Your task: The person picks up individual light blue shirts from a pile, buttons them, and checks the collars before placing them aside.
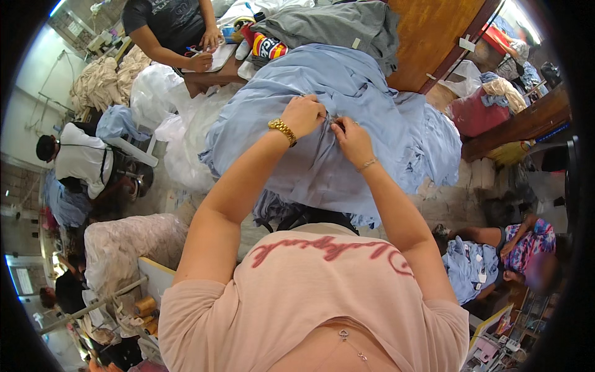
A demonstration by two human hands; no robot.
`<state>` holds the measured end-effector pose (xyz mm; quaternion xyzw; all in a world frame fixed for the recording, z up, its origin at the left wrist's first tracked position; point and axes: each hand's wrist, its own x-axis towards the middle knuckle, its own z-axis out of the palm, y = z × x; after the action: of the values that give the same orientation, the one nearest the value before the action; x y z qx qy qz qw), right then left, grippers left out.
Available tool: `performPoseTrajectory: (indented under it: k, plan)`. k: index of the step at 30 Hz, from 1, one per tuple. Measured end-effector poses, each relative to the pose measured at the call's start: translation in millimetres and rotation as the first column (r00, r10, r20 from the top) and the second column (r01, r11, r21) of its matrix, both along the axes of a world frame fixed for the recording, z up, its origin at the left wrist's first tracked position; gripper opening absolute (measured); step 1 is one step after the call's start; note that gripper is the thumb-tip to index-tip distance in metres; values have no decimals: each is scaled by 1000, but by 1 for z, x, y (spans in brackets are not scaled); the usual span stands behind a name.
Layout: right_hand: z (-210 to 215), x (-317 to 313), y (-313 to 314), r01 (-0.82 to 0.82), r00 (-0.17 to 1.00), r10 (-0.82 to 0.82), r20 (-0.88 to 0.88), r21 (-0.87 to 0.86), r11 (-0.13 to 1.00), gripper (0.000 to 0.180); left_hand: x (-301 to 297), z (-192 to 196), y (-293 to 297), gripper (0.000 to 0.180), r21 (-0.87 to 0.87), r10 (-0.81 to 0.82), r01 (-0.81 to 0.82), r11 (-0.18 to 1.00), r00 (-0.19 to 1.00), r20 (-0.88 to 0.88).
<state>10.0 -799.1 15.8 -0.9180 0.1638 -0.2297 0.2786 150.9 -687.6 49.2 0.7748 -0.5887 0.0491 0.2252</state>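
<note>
A big heap of light blue garments (273, 93) is spread in front of me, its folds hanging over the near side. Over its middle, my left hand (302, 116) is closed, fingertips pinching a gathered bit of light blue cloth. Close by on the right, my right hand (354, 144) pinches the same cloth between thumb and fingers. The two sets of fingertips are only a small gap apart. Something small and dark shows between them, too small to name.
Grey cloth (334, 28) lies behind the heap, beside a brown wooden panel (427, 37). Across from me a person (167, 31) writes on paper. Clear plastic bags (192, 130) stand at left. Another person (520, 248) sits at right with blue garments (471, 270).
</note>
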Motion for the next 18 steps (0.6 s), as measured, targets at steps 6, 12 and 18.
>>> performPoseTrajectory:
  k: [6,12,18]
  plan:
    - [6,7,1,26,998,-31,-52,-90,996,25,-2,10,2,10,-37,11,-15,999,993,-117]
    - [14,13,5,67,991,-76,-114,-78,995,27,-1,18,0,11,-35,27,-31,999,995,-96]
    - [24,13,8,93,991,-100,-84,-84,992,24,0,17,1,11,-155,-31,5,988,986,-162]
